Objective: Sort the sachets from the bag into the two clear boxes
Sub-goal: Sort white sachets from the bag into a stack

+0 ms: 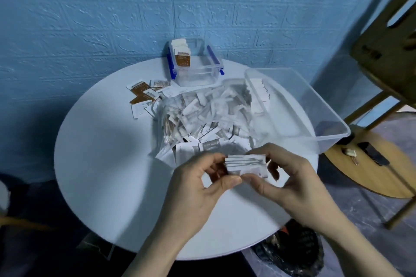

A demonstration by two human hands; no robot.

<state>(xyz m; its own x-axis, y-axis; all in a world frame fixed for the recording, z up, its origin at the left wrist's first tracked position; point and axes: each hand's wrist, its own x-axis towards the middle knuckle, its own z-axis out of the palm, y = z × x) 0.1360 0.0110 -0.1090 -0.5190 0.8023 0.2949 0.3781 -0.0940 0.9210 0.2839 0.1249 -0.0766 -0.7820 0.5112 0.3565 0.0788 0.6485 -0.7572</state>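
Stack of white sachets [245, 164] pinched between my left hand [198, 189] and right hand [290, 184], long axis hand-to-hand; big clear box [299, 105] beyond right hand, nearer it.

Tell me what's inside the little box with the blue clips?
The small clear box holds a row of brown-and-white sachets standing upright at its left end. The rest looks bare. How many stand behind the front one is hidden.

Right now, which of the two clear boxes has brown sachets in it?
The small box with blue clips, at the table's far edge, has brown sachets standing inside. The big box on the right holds only white ones.
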